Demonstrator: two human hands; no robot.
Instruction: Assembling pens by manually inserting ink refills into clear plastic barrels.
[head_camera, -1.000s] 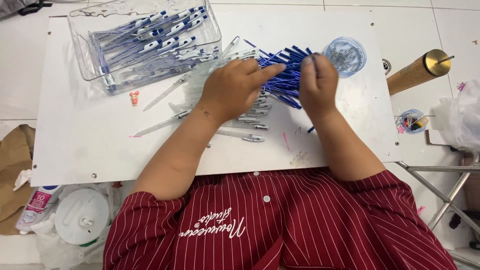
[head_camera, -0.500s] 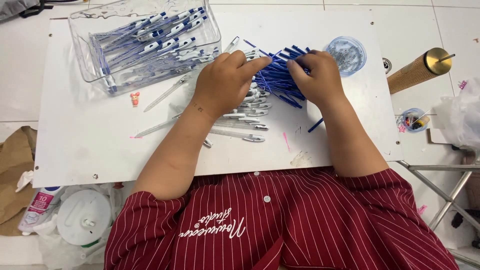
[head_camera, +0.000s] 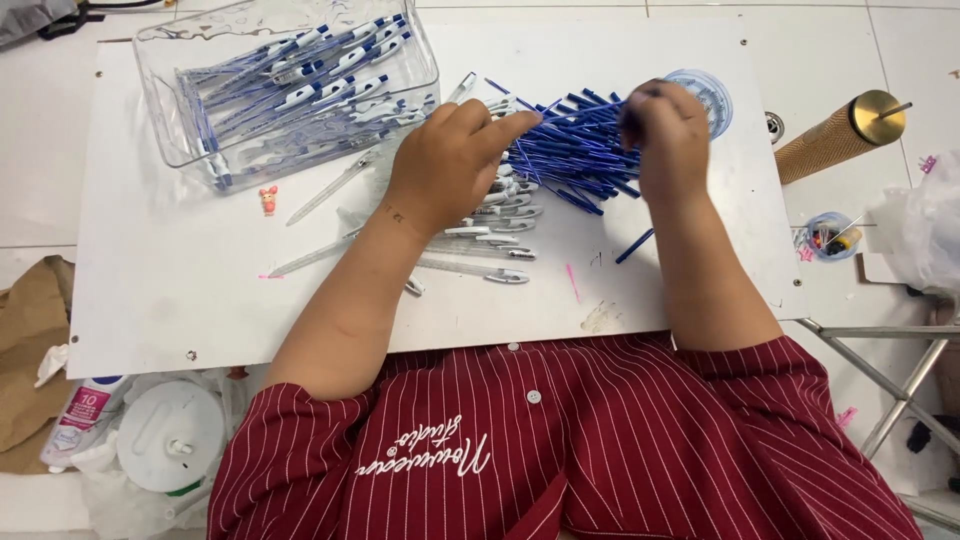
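A heap of thin blue pen refills (head_camera: 575, 160) lies at the far middle of the white board (head_camera: 190, 290). My right hand (head_camera: 668, 140) is at the heap's right side, pinching one blue refill (head_camera: 585, 110) that points left, just above the heap. My left hand (head_camera: 450, 165) rests palm down on a row of clear pen barrels (head_camera: 490, 250), its fingertips reaching the heap's left edge. Whatever is under that palm is hidden.
A clear plastic box (head_camera: 290, 85) of assembled blue pens stands at the far left. A round clear lid (head_camera: 712, 95) lies behind the heap. One stray refill (head_camera: 635, 245) lies near my right forearm. A cork roller (head_camera: 840, 135), small cup (head_camera: 828, 235) and metal frame (head_camera: 890, 380) are at the right.
My right hand has drawn slightly right and away from the heap, with one refill now raised between its fingers. My left hand has stayed on the barrels, its fingers stretching toward the heap.
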